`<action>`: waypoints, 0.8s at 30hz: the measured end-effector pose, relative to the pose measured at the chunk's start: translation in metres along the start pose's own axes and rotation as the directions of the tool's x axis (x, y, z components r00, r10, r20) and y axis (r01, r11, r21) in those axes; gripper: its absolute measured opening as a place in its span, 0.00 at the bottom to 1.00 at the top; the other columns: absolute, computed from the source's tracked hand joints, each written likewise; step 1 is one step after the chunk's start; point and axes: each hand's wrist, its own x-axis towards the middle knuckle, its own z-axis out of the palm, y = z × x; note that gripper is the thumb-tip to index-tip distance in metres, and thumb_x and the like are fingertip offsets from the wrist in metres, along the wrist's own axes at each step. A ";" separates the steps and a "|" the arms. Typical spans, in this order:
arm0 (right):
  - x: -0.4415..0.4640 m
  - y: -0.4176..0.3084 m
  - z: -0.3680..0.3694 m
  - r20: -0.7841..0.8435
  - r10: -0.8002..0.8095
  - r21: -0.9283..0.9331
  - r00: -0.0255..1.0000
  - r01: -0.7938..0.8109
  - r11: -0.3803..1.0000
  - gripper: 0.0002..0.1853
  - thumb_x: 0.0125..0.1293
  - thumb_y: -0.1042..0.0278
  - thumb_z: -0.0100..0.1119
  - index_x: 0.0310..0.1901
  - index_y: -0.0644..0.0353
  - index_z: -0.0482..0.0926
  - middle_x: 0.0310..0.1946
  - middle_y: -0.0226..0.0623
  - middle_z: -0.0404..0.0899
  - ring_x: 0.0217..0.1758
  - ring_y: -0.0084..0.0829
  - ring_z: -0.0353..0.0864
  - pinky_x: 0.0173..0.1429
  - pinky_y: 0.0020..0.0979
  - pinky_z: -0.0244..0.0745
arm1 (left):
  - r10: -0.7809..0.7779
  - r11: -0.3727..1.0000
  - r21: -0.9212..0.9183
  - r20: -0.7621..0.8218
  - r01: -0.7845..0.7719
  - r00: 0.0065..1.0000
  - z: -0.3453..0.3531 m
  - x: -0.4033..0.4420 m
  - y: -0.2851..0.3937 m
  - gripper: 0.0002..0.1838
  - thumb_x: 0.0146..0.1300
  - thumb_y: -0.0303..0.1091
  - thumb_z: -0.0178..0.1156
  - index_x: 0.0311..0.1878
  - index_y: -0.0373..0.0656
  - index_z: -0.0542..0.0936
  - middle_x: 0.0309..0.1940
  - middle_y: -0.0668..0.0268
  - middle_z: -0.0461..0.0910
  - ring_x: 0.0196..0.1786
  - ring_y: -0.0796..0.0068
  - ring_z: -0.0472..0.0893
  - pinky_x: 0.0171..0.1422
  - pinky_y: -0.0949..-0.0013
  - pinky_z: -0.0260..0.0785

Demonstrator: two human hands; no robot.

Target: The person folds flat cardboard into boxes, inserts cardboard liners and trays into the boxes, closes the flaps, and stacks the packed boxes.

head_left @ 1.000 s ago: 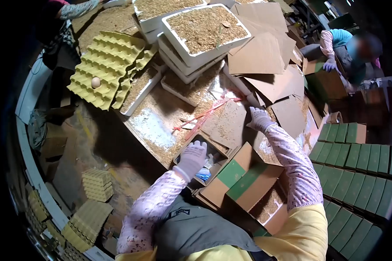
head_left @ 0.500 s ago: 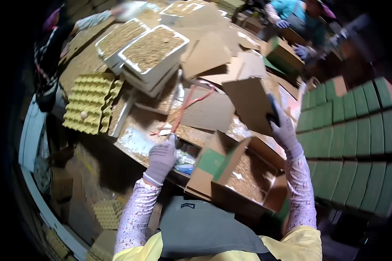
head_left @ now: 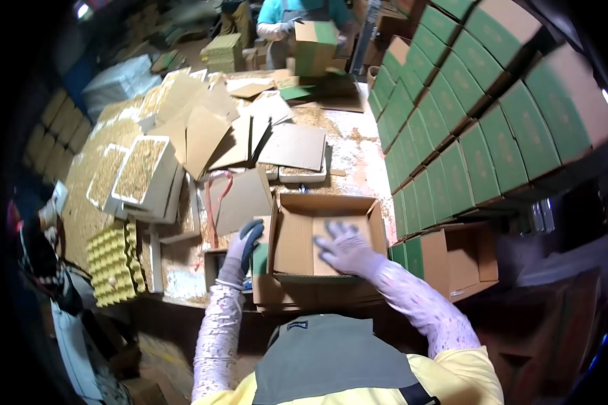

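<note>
My right hand [head_left: 344,248], in a grey glove, lies flat with its fingers spread inside an open cardboard box [head_left: 282,237]. It touches a flat brown cardboard sheet [head_left: 321,223] that covers the box's bottom. Just outside the box's left wall is my left hand [head_left: 242,246], gloved too. Its fingers are stretched and nothing shows in them. They are close to a green-and-brown cardboard flap [head_left: 260,260]. Beyond the left hand, a red strap [head_left: 211,206] rests by a loose cardboard sheet [head_left: 240,206].
White trays of husks [head_left: 145,169] and yellow egg trays [head_left: 115,263] stand to the left. Loose cardboard [head_left: 203,138] is piled on the table. Green boxes [head_left: 466,148] are stacked along the right, with an open box [head_left: 463,256] below. Across the table, a co-worker [head_left: 297,17] handles a box [head_left: 314,50].
My view has turned right. My right hand has gone from holding a cardboard sheet aloft to lying flat in the box, where cardboard now covers the husks. My left hand's fingers have straightened.
</note>
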 end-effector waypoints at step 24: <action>-0.211 0.094 -0.049 -0.395 0.693 0.711 0.603 -0.277 0.646 0.20 0.73 0.52 0.49 0.46 0.64 0.79 0.34 0.49 0.82 0.37 0.44 0.82 0.43 0.41 0.76 | -0.133 0.829 -0.486 0.311 0.278 0.941 0.044 0.023 -0.131 0.21 0.65 0.40 0.59 0.57 0.38 0.78 0.52 0.59 0.81 0.54 0.65 0.80 0.63 0.58 0.73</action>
